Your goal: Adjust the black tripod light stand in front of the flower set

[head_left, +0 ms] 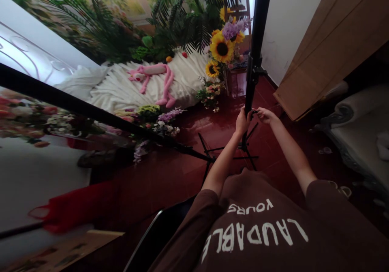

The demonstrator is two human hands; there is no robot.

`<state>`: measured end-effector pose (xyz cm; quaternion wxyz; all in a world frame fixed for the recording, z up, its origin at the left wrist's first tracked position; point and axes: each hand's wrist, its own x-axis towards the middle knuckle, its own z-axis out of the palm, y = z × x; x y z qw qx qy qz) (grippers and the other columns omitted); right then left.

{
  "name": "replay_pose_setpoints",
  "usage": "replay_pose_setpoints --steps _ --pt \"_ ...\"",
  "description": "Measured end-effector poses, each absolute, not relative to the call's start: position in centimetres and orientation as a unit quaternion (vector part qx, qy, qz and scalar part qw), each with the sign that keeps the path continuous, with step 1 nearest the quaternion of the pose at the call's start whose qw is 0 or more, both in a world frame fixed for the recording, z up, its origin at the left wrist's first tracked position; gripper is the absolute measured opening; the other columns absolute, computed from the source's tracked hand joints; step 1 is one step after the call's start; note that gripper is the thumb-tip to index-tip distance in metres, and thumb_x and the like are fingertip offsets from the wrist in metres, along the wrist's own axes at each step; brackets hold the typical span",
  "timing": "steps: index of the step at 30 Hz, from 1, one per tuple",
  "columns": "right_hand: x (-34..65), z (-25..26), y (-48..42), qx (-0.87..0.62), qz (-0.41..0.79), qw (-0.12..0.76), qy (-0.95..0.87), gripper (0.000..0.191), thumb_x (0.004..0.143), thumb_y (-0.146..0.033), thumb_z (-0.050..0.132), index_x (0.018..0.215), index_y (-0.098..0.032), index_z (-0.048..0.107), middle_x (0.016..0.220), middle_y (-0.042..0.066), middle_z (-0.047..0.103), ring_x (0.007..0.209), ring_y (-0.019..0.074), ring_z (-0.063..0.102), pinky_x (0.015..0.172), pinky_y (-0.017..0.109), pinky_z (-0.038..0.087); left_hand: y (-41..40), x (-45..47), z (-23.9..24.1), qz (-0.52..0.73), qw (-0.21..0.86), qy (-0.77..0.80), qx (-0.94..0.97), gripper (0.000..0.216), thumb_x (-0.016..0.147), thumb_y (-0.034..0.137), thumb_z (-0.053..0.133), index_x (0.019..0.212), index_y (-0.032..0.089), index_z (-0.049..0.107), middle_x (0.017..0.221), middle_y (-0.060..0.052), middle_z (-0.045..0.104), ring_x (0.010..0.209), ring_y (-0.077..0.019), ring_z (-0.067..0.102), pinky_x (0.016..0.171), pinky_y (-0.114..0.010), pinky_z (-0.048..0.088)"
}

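Tall black tubular stand pole (258,33) rises through the left hand (242,122), which wraps closed round it, and just beside that grip the right hand (265,115) pinches a small black knob (254,111), black tripod legs (251,159) splaying below and a long-limbed pink plush toy (155,69) lying off left.

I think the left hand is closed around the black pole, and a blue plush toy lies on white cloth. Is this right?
Not the colour: the head view shows a pink plush toy, not blue. It does lie on white cloth, and the left hand is closed around the black pole.
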<state>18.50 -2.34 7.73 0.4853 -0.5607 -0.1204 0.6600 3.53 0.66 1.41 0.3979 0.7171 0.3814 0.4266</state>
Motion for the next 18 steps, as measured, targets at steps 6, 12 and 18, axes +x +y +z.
replay_pose_setpoints --steps 6,12,18 --pt "16.6 7.0 -3.5 -0.443 0.666 0.598 0.038 0.027 0.100 -0.013 0.036 0.083 -0.016 0.057 0.050 -0.004 0.059 0.038 0.0048 0.054 0.040 0.008 0.046 0.7 3.6 1.6 0.436 0.410 0.367 0.712 0.040 0.095 0.046 0.050 0.123 0.018 0.053 0.097 -0.009 0.069 0.080 -0.0165 0.067 0.075 -0.027 0.050" --pt "13.2 3.8 -8.4 -0.430 0.630 0.644 0.062 0.026 0.100 -0.019 0.039 0.088 -0.018 0.062 0.067 0.000 0.073 0.058 0.0096 0.070 0.054 0.016 0.057 0.3 0.8 -2.0 0.402 0.483 0.349 0.696 0.043 0.091 0.047 0.056 0.124 0.020 0.053 0.116 -0.010 0.068 0.102 -0.0174 0.066 0.090 -0.029 0.051" --pt "12.2 -0.2 -14.0 -0.483 0.626 0.606 0.089 0.027 0.098 -0.016 0.039 0.091 -0.017 0.065 0.073 0.002 0.075 0.063 0.0109 0.072 0.058 0.019 0.059 -5.3 -9.5 -11.7 0.308 0.532 0.529 0.584 0.030 0.094 0.045 0.049 0.099 0.017 0.060 0.099 -0.008 0.069 0.098 -0.0180 0.066 0.093 -0.034 0.052"
